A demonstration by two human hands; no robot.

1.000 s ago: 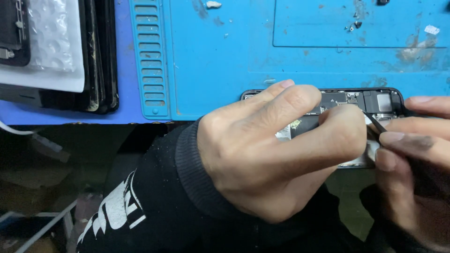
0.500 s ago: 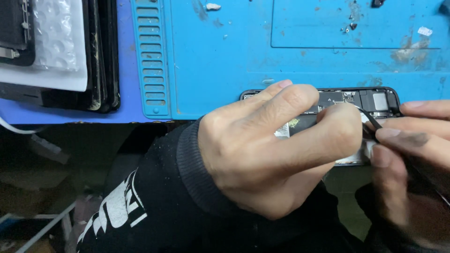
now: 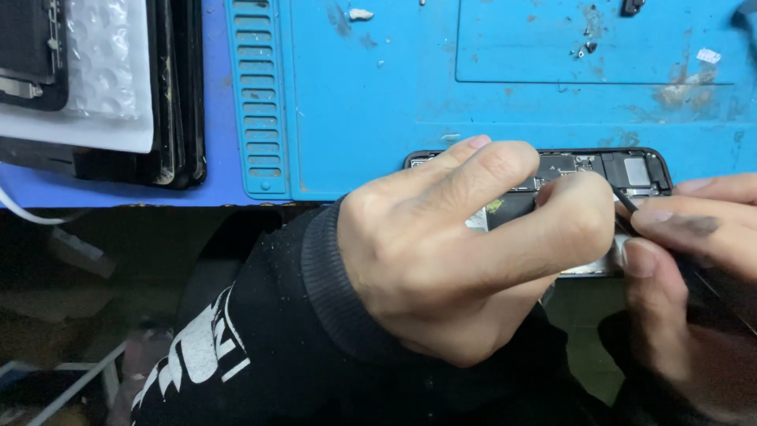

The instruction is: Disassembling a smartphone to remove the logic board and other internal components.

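The opened phone [image 3: 587, 170] lies flat on the blue mat [image 3: 378, 102], at the mat's near edge, its long side running 9 to 3 o'clock. Its inner parts face up; a dark board and a small square module show at the 3 o'clock end.

The left hand [image 3: 465, 252] lies over the phone, covering most of its middle. The fingers are loosely curled, not clenched: the forefinger stretches along the far rim toward 1 o'clock, and the thumb presses down on the phone's near part at the 3 o'clock side. It pins the phone rather than grips it. A black sleeve [image 3: 284, 331] with a white print runs from the wrist toward 7 o'clock.

The right hand [image 3: 694, 268] comes in from 3 o'clock, just beside the left thumb. Its thumb and forefinger are pinched closed on a thin dark tool [image 3: 624, 200]. The tool slants toward 10 o'clock, its tip at the phone's interior near the square module. Whether the tip touches a part cannot be told.

The mat rests on the counter [image 3: 47, 193]. At 10 o'clock, well apart from the hands, lies a stack of dark screens [image 3: 177, 95] with a white bubble sheet [image 3: 102, 55] on top. Small scraps and stains dot the mat at 1 o'clock.
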